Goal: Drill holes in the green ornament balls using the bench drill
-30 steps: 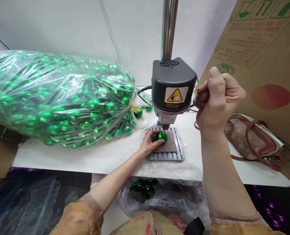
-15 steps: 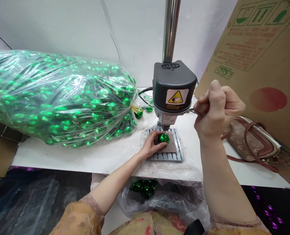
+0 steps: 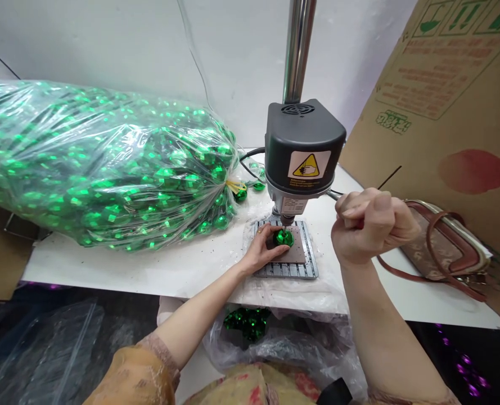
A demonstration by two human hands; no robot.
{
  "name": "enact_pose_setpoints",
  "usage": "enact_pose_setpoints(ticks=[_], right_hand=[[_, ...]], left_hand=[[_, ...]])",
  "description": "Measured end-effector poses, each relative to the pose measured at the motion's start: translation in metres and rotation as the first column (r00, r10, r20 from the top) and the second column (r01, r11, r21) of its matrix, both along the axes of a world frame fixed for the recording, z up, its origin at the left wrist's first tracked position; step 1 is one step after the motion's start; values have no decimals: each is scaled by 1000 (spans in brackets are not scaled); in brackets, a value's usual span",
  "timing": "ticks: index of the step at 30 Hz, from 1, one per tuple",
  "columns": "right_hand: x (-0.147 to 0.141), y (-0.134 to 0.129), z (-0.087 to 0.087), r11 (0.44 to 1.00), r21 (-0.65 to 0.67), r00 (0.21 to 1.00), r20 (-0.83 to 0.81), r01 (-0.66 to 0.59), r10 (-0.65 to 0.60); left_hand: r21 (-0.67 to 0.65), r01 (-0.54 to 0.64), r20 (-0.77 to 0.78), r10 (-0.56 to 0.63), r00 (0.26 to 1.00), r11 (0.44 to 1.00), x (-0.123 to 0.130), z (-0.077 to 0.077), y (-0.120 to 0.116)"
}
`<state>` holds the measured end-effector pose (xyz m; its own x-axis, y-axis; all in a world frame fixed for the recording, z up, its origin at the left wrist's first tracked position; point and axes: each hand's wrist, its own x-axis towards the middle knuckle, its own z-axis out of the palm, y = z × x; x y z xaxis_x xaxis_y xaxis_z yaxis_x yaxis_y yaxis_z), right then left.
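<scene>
A shiny green faceted ball (image 3: pixel 284 237) sits on a brown pad (image 3: pixel 298 253) on the slotted metal base (image 3: pixel 311 264) of a small bench drill press (image 3: pixel 304 140). My left hand (image 3: pixel 260 250) pinches the ball from the left between thumb and fingers. Directly above the ball, the drill chuck (image 3: pixel 289 220) points down, and its bit appears to touch the top of the ball. To the right of the motor housing, my right hand (image 3: pixel 370 225) is closed around the drill press handle, which is mostly hidden; a thin dark rod (image 3: pixel 390 177) projects behind the hand.
A large clear bag (image 3: pixel 118 174) of green balls lies on the left of the white table (image 3: pixel 148 275). Loose green balls (image 3: pixel 241 195) lie by its tied neck. On the right are a handbag (image 3: pixel 439 242) and a tall cardboard box (image 3: pixel 439 129). More green balls (image 3: pixel 247 323) sit in plastic below the table edge.
My right hand has come down and turned a little, and the thin rod now shows behind it. My left hand keeps its hold on the ball. The view has shifted slightly.
</scene>
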<state>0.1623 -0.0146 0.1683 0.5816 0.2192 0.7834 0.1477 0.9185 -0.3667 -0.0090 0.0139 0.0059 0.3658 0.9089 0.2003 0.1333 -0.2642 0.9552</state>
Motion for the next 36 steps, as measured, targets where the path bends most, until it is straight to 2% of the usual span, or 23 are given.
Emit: enact_pose_setpoints(ticks=[8, 14, 21, 25, 32, 34, 36], right_hand=[[2, 2, -11, 997, 62, 998, 33, 44, -47], [4, 5, -21, 993, 58, 994, 25, 105, -107], [4, 3, -23, 993, 110, 996, 71, 39, -47], [4, 3, -24, 994, 95, 996, 72, 52, -59], [3, 0, -35, 994, 107, 997, 72, 13, -21], [1, -4, -33, 996, 94, 998, 63, 9, -15], [0, -6, -22, 998, 66, 999, 43, 2, -5]], left_hand=[[-13, -5, 17, 6, 1000, 1000, 0, -3, 1], [-3, -12, 17, 12, 1000, 1000, 1, -4, 1], [9, -5, -1, 5, 1000, 1000, 1, -4, 1], [20, -11, -7, 11, 1000, 1000, 1, -5, 1], [43, -11, -26, 12, 1000, 999, 1, -7, 2], [48, -11, -31, 13, 999, 999, 1, -7, 2], [37, -15, -28, 16, 999, 999, 1, -7, 2]])
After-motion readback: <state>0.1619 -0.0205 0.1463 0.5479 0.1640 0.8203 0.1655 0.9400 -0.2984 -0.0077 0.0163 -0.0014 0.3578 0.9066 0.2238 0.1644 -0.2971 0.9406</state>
